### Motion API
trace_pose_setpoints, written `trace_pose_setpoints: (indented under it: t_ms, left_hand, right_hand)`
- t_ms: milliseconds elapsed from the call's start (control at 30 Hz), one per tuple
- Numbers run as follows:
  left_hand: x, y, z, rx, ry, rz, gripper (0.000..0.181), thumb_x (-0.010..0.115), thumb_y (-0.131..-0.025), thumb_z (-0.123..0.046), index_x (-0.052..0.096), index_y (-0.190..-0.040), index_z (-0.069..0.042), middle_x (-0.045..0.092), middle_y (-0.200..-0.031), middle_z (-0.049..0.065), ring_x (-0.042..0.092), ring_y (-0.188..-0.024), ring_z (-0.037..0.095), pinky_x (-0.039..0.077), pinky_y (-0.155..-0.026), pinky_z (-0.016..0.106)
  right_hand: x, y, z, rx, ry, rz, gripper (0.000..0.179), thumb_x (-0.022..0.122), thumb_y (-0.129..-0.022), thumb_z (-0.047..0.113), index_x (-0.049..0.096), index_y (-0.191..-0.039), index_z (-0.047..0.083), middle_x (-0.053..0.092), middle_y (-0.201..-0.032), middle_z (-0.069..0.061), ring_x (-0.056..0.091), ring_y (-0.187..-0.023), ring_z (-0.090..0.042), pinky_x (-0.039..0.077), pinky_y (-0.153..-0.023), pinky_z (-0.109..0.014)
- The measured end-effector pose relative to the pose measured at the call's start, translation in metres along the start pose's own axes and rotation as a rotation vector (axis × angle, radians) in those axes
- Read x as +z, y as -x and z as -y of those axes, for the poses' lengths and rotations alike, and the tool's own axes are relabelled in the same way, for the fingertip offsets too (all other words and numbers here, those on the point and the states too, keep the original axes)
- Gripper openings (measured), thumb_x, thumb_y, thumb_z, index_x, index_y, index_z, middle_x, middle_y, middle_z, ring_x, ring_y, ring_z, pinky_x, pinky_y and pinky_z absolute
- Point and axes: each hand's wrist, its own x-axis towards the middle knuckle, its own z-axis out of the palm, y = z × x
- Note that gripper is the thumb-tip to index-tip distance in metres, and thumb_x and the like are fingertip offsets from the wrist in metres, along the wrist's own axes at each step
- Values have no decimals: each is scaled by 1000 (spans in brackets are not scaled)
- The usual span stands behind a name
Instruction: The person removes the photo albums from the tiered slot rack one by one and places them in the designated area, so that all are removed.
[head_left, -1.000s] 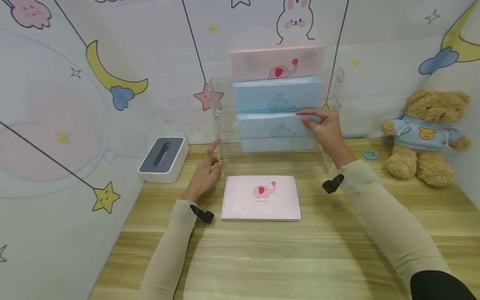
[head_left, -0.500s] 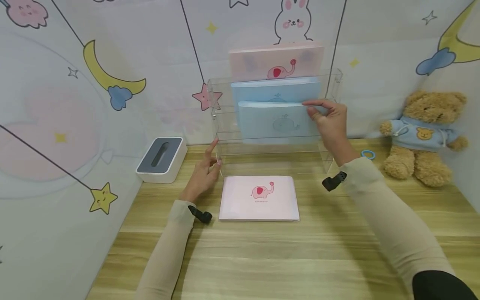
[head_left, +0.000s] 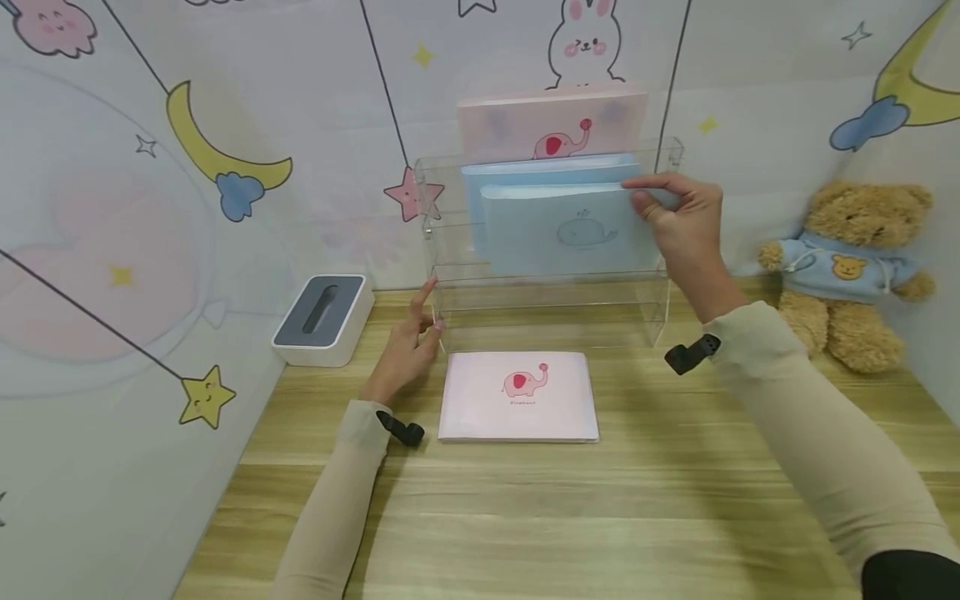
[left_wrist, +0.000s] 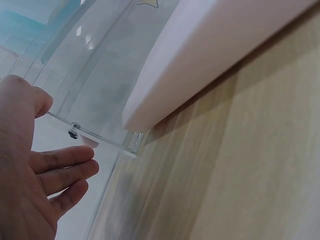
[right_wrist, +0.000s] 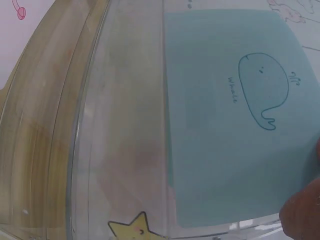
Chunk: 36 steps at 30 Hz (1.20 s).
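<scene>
My right hand (head_left: 693, 229) pinches the upper right corner of a light blue notebook (head_left: 540, 237), between thumb and fingers. Its cover has a whale drawing, and the word "Whale" reads in the right wrist view, where my thumb (right_wrist: 302, 210) shows at the edge. The notebook stands upright at the front of a clear acrylic rack (head_left: 540, 296), its lower edge above the bottom tier. Behind it are another blue notebook (head_left: 555, 172) and a pink elephant notebook (head_left: 510, 129). My left hand (head_left: 405, 350) holds the rack's left side edge; the left wrist view shows fingers on its side panel (left_wrist: 95, 135).
A pink elephant notebook (head_left: 517, 421) lies flat on the wooden table (head_left: 510, 517) before the rack. A white box with a grey top (head_left: 322, 321) stands at left. A teddy bear (head_left: 847, 275) sits at right. A patterned backdrop (head_left: 315, 75) rises behind.
My right hand has lifted the front blue notebook up and slightly to the right, so it covers more of the blue one behind. The left hand stays at the rack's side.
</scene>
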Motion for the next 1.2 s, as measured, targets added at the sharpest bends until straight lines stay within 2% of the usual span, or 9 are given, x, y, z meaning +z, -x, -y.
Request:
trace_pose_setpoints:
  t_ms: [267,700,833,967,1133,1200]
  left_hand:
    - [0,-1,-2,-5,-13,11,72,51,-111,-29,12,-170,-48,77,-120,24,71,-125,49,50,-111,69]
    - [1,0,0,-13,-14,18,72,51,-112,-30,12,-169,-51,77,-123,23,70,-127,47,50,-112,67]
    - [2,0,-1,-15,-15,16,72,51,-112,-30,12,-169,-51,77,-124,23,70,-128,47,50,-112,67]
    - [2,0,-1,-22,-20,23,72,50,-112,-32,10,-169,-53,77,-126,22,70,-129,46,50,-112,67]
    - [1,0,-1,-23,-11,21,72,50,-113,-33,9,-169,-52,77,-125,22,69,-130,45,49,-113,67]
    - [1,0,0,-25,-7,17,72,50,-112,-33,10,-169,-53,77,-124,22,70,-129,45,50,-112,67]
  right_hand:
    - [-17,10,-1,-11,-33,-26,13,78,-93,-4,85,-102,1,81,-97,14,72,-107,-8,54,-86,-18]
    - [-55,41,-6,53,-115,-80,11,79,-91,-8,83,-101,-6,81,-95,6,77,-85,-6,59,-73,-17]
    - [-68,47,-8,81,-65,-105,9,77,-93,-6,83,-101,-6,80,-93,7,78,-77,-5,60,-68,-17]
    - [-80,53,-12,133,28,-111,11,74,-96,-5,83,-101,-4,77,-94,11,76,-78,-4,59,-68,-16]
    - [-96,60,-14,249,81,-84,14,71,-100,2,85,-102,2,74,-96,13,73,-82,-4,59,-67,-16]
    - [-102,61,-15,313,115,-74,16,71,-101,5,86,-100,8,71,-99,13,70,-88,-5,59,-68,-16]
